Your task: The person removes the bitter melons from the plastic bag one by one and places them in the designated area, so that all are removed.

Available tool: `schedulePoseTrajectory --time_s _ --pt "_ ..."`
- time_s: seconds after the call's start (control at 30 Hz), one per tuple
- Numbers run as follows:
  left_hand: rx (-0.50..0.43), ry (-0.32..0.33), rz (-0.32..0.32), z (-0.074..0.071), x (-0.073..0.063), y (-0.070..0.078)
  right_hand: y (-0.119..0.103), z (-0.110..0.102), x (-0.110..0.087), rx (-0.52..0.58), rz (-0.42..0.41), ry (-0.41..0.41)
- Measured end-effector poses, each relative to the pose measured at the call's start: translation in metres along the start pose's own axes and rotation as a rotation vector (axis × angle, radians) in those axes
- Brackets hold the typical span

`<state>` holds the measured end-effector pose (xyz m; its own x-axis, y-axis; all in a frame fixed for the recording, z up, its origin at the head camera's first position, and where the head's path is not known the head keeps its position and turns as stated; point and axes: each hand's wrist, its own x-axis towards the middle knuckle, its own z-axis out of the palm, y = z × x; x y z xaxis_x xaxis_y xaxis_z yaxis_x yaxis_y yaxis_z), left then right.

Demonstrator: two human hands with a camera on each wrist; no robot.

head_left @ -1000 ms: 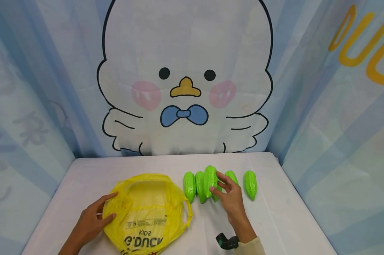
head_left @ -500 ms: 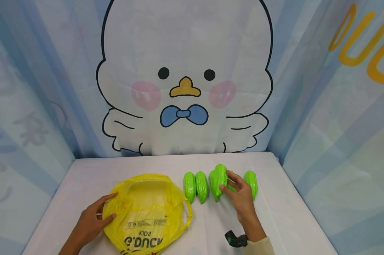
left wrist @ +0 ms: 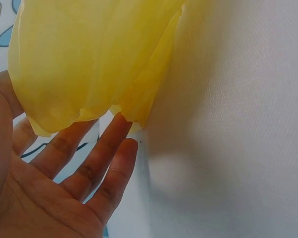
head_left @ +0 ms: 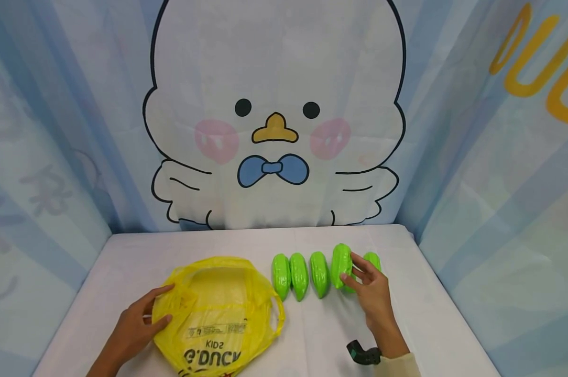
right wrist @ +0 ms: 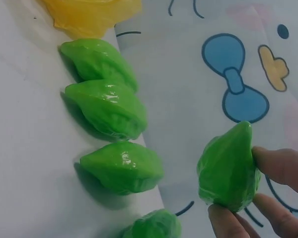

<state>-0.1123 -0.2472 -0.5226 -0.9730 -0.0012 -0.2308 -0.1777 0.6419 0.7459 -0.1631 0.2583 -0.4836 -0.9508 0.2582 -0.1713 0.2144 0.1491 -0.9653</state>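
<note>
My right hand [head_left: 372, 291] pinches the lifted gourd [head_left: 341, 263] upright-ish, bag [head_left: 218, 309] off left under my flat left hand [head_left: 135, 327].

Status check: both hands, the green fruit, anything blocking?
Right hand pinches one green fruit, lifted off the table. Left hand flat on yellow bag. Three fruits in a row left of it, one behind the hand. Nothing blocking.
</note>
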Motion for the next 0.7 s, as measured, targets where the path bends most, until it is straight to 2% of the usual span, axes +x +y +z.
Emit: schedulePoseTrajectory --time_s 0.37,0.7 --pt "0.018 0.009 -0.024 0.000 0.000 0.002 -0.001 -0.015 0.007 0.000 -0.016 0.020" --pt "0.013 0.011 -0.012 0.000 -0.001 0.001 -0.001 -0.032 0.017 -0.058 -0.012 0.044"
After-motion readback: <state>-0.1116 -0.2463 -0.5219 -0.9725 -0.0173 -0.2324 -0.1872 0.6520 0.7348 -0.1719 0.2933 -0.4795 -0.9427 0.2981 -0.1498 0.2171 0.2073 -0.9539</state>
